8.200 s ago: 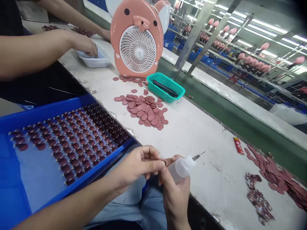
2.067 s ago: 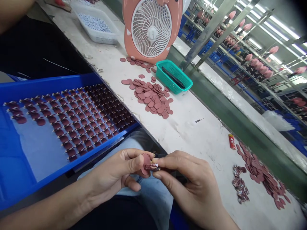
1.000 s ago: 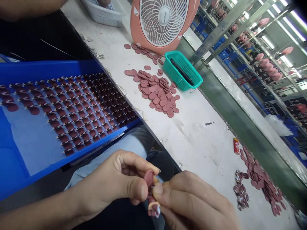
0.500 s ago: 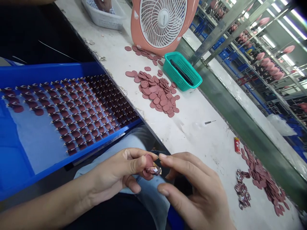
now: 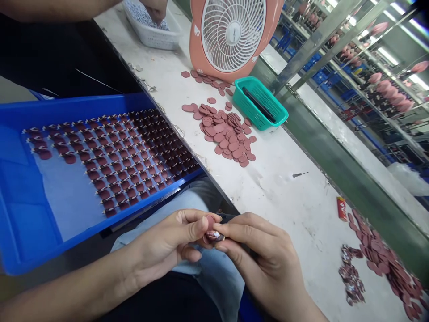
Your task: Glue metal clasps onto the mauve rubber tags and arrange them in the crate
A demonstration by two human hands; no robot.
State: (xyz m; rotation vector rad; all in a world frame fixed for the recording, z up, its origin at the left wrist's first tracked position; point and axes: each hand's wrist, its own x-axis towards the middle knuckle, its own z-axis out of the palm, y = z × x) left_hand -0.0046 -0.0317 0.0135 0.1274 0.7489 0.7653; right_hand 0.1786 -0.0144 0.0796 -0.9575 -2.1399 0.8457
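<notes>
Above my lap, my left hand (image 5: 167,243) pinches a small reddish-brown piece (image 5: 210,221) with a shiny printed part (image 5: 213,236) between thumb and forefinger. My right hand (image 5: 264,250) closes its thumb and forefinger on the right end of that same piece. Rows of similar assembled pieces (image 5: 114,156) lie on a pale sheet in the blue tray (image 5: 20,197) at the left. Flat reddish ovals (image 5: 231,138) are heaped on the white table (image 5: 278,205). At the right lie shiny printed parts (image 5: 350,277) beside another heap of ovals (image 5: 385,255).
A pink fan (image 5: 233,36) stands at the table's back, beside a green basket (image 5: 259,105) holding a dark object. A small pointed tool (image 5: 299,174) and a red-yellow item (image 5: 341,209) lie farther right. Another person's hand (image 5: 156,9) reaches into a white basket (image 5: 157,39).
My right thumb and forefinger have closed on the small piece, where before they were apart from it. The whole view has shifted slightly. The other person's hand shows more in the white basket.
</notes>
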